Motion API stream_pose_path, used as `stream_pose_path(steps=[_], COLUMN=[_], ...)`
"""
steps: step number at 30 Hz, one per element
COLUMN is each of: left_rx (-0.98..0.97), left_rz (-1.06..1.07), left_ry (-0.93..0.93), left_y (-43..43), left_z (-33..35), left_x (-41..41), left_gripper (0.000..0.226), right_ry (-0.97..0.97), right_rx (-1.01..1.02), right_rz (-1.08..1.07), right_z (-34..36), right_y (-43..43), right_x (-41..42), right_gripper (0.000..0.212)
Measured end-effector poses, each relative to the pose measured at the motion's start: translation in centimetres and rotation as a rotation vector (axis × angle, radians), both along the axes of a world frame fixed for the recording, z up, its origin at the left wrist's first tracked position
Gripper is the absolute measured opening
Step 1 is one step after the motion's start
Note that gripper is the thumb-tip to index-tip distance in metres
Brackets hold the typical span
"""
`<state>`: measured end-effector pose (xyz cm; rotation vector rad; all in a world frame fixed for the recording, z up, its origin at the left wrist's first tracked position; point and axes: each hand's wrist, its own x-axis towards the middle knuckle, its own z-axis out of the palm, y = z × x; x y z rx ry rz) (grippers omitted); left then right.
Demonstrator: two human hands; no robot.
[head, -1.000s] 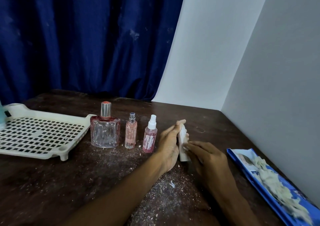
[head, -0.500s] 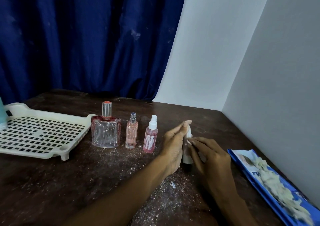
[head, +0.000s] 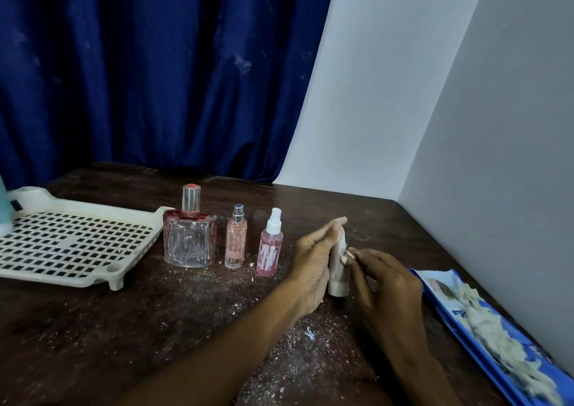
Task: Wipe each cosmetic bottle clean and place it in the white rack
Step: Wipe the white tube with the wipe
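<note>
1. Wiping is the step in hand. My left grip [head: 313, 259] holds the beige bottle [head: 338, 276] upright, low over the tabletop [head: 155, 328]. My right grip [head: 385, 278] pinches a cotton wad [head: 347, 257] against its side.
2. Next, I judge, I must rub all round it, then carry it past the three pink bottles [head: 236, 241] to the white rack [head: 77, 244] at far left.
</note>
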<state>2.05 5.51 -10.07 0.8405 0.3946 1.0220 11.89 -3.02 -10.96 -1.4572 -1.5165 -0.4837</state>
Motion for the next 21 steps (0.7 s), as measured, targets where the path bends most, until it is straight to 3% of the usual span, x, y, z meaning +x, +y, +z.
stream_pose_path(steps=[21], left_rx=[0.027], left_rz=[0.043], left_ry=[-0.008], left_y=[-0.5], left_z=[0.0], left_x=[0.4], left_gripper=[0.027], right_ry=[0.225], right_rx=[0.024], right_rz=[-0.020], right_z=[0.9], right_y=[-0.6], right_x=[-0.9], right_gripper=[0.013])
